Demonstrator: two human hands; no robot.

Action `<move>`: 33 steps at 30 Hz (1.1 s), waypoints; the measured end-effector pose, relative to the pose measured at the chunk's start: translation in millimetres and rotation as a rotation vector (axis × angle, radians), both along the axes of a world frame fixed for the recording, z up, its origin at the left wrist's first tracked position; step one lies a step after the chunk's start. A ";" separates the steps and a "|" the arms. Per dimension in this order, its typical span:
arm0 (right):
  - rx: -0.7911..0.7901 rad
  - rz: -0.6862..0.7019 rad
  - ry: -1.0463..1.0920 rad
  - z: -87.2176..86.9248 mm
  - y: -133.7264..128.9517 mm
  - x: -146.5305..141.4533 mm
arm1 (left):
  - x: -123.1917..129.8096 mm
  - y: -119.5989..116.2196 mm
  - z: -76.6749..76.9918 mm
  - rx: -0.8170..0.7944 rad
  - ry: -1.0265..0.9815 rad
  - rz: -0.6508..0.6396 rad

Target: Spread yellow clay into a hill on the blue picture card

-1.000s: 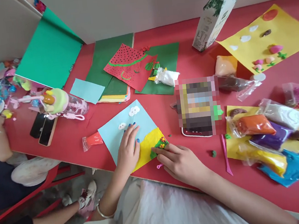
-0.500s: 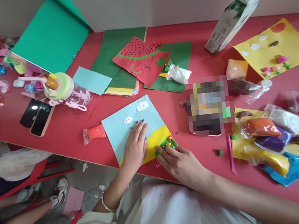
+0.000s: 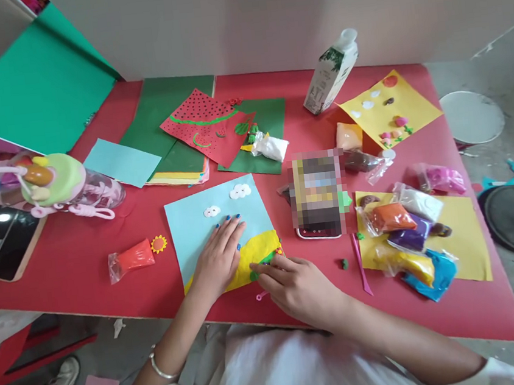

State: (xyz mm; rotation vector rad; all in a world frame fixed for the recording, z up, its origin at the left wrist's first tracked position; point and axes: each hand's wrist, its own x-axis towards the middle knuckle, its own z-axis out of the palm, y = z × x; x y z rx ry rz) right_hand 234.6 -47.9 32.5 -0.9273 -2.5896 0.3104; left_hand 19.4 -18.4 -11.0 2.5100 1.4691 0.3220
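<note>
A light blue sheet of paper (image 3: 192, 236) lies before me, with two white cloud shapes, a yellow clay hill (image 3: 256, 247) and a green clay strip (image 3: 268, 258) on it. My left hand (image 3: 220, 254) rests flat on the sheet, fingers stretched over the blue and the hill's edge. My right hand (image 3: 298, 280) holds nothing; its fingertips touch the green strip and partly cover the small flowers there. A pink stick with a ring end (image 3: 262, 296) pokes out near the right fingers. Left of the sheet are a sunflower piece (image 3: 158, 244) and an orange-red clay packet (image 3: 132, 261).
Clay packets (image 3: 395, 218) are heaped on yellow paper at right, beside a pink tool (image 3: 363, 267). A pixelated phone (image 3: 320, 232) lies nearer. A carton (image 3: 331, 74), a watermelon picture (image 3: 206, 121) and a flower picture (image 3: 413, 108) stand behind; a lidded cup (image 3: 72, 181) is left.
My view has swung right. The blue sheet sits farther from the orange-red packet, and the sunflower shows between them. My right fingers have shifted left along the green strip, covering more flowers.
</note>
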 end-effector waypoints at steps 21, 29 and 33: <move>-0.013 -0.478 0.460 0.3 14.3 52.9 | -29.9 -35.0 20.3 0.069 -0.160 0.234; -0.113 -0.259 0.325 8.4 21.0 29.2 | 3.1 -58.1 17.6 0.118 -0.202 0.140; -0.232 -0.175 0.332 9.0 26.3 29.8 | 7.9 -72.0 16.0 0.193 -0.184 0.133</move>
